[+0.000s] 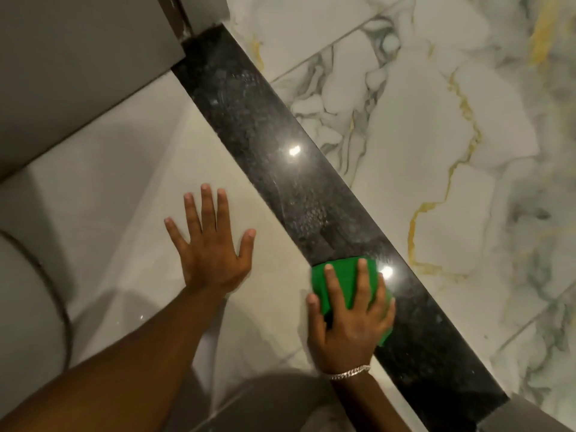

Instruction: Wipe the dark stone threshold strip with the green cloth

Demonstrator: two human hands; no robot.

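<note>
A dark speckled stone threshold strip (265, 132) runs diagonally from the upper left to the lower right across the floor. The green cloth (343, 275) lies on the strip's lower part, overlapping its left edge. My right hand (349, 325), with a silver bracelet at the wrist, presses flat on the cloth with fingers spread. My left hand (212, 247) rests flat and open on the pale glossy tile to the left of the strip, holding nothing.
White marble-look tiles with grey and gold veins (452, 135) lie right of the strip. A grey door frame or wall (78, 73) stands at the upper left. A curved white fixture (28, 307) sits at the left edge. Another grey frame end (523, 413) meets the strip's lower right.
</note>
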